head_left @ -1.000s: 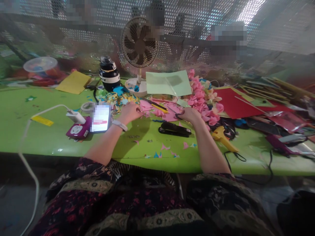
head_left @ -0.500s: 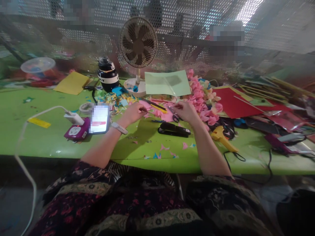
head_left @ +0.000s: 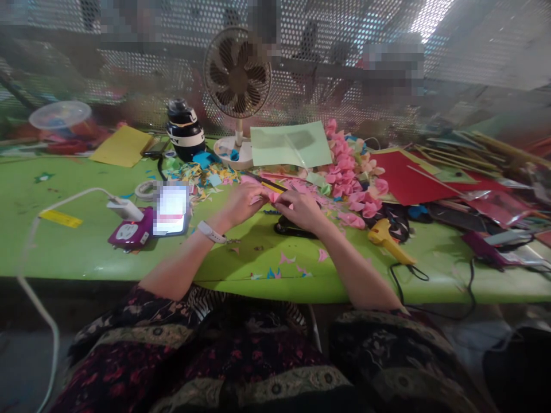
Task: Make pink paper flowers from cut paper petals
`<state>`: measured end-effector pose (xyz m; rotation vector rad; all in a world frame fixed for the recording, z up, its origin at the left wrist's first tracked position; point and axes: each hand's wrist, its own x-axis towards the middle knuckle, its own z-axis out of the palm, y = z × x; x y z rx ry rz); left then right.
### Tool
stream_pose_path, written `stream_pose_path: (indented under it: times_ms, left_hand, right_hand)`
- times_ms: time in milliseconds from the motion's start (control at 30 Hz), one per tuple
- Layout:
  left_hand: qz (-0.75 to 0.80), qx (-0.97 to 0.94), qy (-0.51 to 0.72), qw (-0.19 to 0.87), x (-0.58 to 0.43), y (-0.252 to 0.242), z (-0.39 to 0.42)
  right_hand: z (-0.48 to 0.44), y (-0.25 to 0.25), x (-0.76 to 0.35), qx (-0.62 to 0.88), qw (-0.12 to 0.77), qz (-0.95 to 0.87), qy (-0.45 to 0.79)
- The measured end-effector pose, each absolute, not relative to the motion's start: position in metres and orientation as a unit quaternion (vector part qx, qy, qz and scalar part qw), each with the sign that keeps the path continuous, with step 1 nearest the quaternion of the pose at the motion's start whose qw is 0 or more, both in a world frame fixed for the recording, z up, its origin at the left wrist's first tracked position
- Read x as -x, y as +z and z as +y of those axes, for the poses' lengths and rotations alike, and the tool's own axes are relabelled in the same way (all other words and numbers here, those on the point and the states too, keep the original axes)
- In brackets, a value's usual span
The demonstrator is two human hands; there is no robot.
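Note:
Between my two hands is a small piece of pink paper [head_left: 273,197], pinched from both sides. My left hand [head_left: 247,202], with a pale watch band on its wrist, is closed on the paper's left side. My right hand [head_left: 300,209] grips its right side, above a black stapler [head_left: 287,228] that it partly covers. Behind the hands lie a yellow-and-black cutter [head_left: 274,185] and pink paper scraps [head_left: 307,189]. A long heap of pink paper flowers [head_left: 344,166] stretches back to the right of them.
A phone [head_left: 174,209] and a purple power adapter [head_left: 131,229] with a white cable are on the left. A fan [head_left: 238,77] and a black bottle [head_left: 185,132] stand behind. On the right are a yellow glue gun [head_left: 390,241], red paper [head_left: 408,180] and sticks.
My hands have come together over the middle, now with a piece of pink paper between them. My right hand has moved left and down, away from the scissors, and partly covers the stapler.

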<state>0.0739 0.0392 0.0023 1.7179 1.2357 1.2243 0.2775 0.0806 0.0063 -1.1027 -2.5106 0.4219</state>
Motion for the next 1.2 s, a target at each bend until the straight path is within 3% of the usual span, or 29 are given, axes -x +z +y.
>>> stream_pose_path:
  times_ms: [500,733,1000,1200]
  left_hand:
    - [0.458,-0.671,0.524,0.256,-0.068,-0.012,0.047]
    - [0.426,-0.660,0.506,0.356,-0.067,-0.019,0.052]
    - [0.409,-0.626,0.562,0.354,-0.073,-0.015,0.047]
    - [0.370,-0.576,0.563,0.463,-0.077,-0.018,0.046]
  right_hand:
    - [0.089,-0.006,-0.278,0.376,0.291,-0.863,0.173]
    - [0.089,-0.008,-0.278,0.357,0.305,-0.862,0.190]
    - [0.088,-0.006,-0.277,0.360,0.313,-0.845,0.242]
    - [0.088,-0.008,-0.275,0.339,0.342,-0.821,0.307]
